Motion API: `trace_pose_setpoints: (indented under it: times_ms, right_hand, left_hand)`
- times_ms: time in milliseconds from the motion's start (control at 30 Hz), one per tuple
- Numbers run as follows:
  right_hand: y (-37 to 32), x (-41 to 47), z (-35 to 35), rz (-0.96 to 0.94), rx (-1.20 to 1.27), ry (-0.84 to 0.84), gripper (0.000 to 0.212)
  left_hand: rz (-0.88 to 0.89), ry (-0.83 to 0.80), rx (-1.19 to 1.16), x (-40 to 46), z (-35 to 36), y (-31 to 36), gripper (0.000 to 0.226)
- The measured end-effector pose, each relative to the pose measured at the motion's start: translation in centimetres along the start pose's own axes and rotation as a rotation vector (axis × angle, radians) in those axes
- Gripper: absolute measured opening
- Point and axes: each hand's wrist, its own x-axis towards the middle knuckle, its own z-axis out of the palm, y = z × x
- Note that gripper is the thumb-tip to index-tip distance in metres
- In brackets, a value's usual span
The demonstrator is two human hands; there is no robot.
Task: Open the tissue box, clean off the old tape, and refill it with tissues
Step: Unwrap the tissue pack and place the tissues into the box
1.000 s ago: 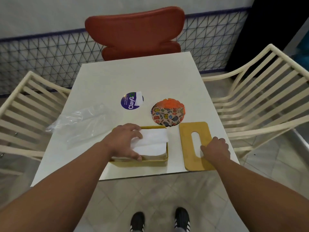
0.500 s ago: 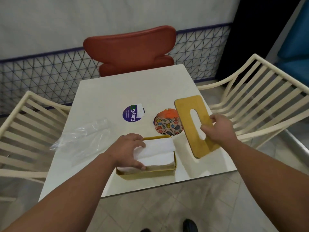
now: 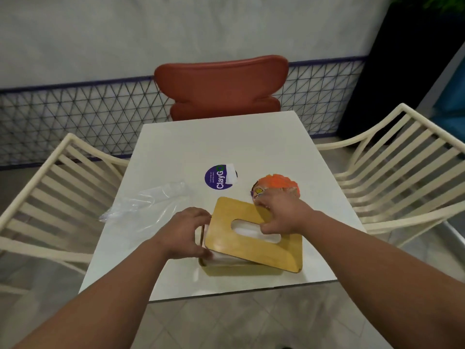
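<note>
A yellow tissue box (image 3: 241,269) stands near the front edge of the white table (image 3: 226,142). White tissues (image 3: 247,229) fill it and show through the oval slot of the wooden lid (image 3: 236,240). The lid lies skewed on top of the box, its right end overhanging. My right hand (image 3: 281,212) grips the lid at the slot and far edge. My left hand (image 3: 187,234) presses on the tissues at the box's left end, fingers partly under the lid.
A clear plastic wrapper (image 3: 148,202) lies left of the box. A purple round sticker (image 3: 218,177) and an orange patterned disc (image 3: 276,183) sit behind it. A red chair (image 3: 221,86) stands at the far side, cream slatted chairs (image 3: 402,172) on both sides.
My right hand lifted the lid from the table at the right and brought it left, over the box. My left hand stayed on the tissues.
</note>
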Motion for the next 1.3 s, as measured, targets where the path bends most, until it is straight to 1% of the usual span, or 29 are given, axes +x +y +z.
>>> trace_pose_setpoints:
  times_ms: [100,133,233,267,300,400,433,467,500,533,600,633,667,767,833,933,1067,1167,1233,1300]
  right_hand:
    - [-0.6,1.1,0.4,-0.048,-0.034,-0.012,0.064]
    - [-0.8,1.4,0.5,-0.067,-0.047,-0.014,0.064]
    - [-1.5,2.5,0.4,-0.111,-0.081,-0.014,0.058]
    - [-1.6,2.8,0.2,-0.127,-0.087,-0.010,0.058]
    - [-1.9,3.0,0.0,-0.138,-0.093,-0.008,0.059]
    - [-2.4,3.7,-0.4,-0.154,-0.111,-0.011,0.061]
    - [-2.5,3.9,-0.5,-0.158,-0.116,-0.011,0.061]
    - [-2.5,4.1,-0.5,-0.160,-0.120,-0.012,0.061]
    - [-2.5,4.2,-0.6,-0.160,-0.127,-0.013,0.062]
    - [-2.4,4.2,-0.5,-0.159,-0.134,-0.016,0.062]
    - [-2.1,4.3,-0.3,-0.152,-0.131,-0.035,0.063]
    - [-2.0,4.3,-0.1,-0.151,-0.122,-0.041,0.063]
    - [-1.8,4.3,0.0,-0.152,-0.110,-0.042,0.063]
    - [-1.5,4.3,0.3,-0.140,-0.065,-0.045,0.066]
    - [-0.9,4.2,0.3,-0.113,-0.035,-0.045,0.069]
    - [0.0,4.0,0.5,-0.078,-0.026,-0.052,0.069]
    - [0.7,3.9,1.3,-0.064,-0.011,-0.073,0.061]
    - [1.0,3.7,2.0,-0.063,-0.007,-0.088,0.058]
    - [1.1,3.5,2.3,-0.064,-0.017,-0.092,0.057]
    - [1.1,3.4,2.6,-0.063,-0.031,-0.096,0.057]
  left_hand:
    - [-0.084,0.021,-0.135,-1.0,-0.4,-1.4,0.056]
    - [-0.134,0.065,-0.213,-1.2,-0.7,-1.5,0.048]
    - [-0.272,0.280,-0.464,-1.0,-1.4,-0.9,0.024]
    - [-0.310,0.325,-0.522,-0.5,-1.6,-0.3,0.018]
    - [-0.343,0.340,-0.557,0.0,-1.8,0.4,0.018]
    - [-0.425,0.249,-0.535,1.6,-2.2,2.3,0.053]
    - [-0.448,0.210,-0.503,2.1,-2.2,2.7,0.061]
    - [-0.467,0.184,-0.472,2.6,-2.0,3.0,0.061]
    - [-0.483,0.176,-0.465,2.9,-1.9,3.1,0.056]
    - [-0.506,0.184,-0.495,3.2,-1.7,3.2,0.046]
    - [-0.563,0.216,-0.624,3.5,-1.3,3.2,0.025]
    - [-0.581,0.228,-0.677,3.6,-1.2,3.2,0.018]
    - [-0.592,0.237,-0.723,3.7,-1.1,3.1,0.014]
    - [-0.614,0.258,-0.874,3.8,-1.0,2.6,0.015]
    - [-0.622,0.244,-0.913,3.8,-0.9,2.2,0.016]
    - [-0.635,0.226,-0.936,4.0,-0.8,1.8,0.017]
    - [-0.639,0.231,-0.908,4.5,-0.5,1.8,0.015]
    - [-0.621,0.218,-0.748,4.7,0.3,1.6,0.016]
    - [-0.616,0.207,-0.619,4.7,0.7,1.7,0.022]
    - [-0.611,0.199,-0.541,4.6,0.9,1.8,0.031]
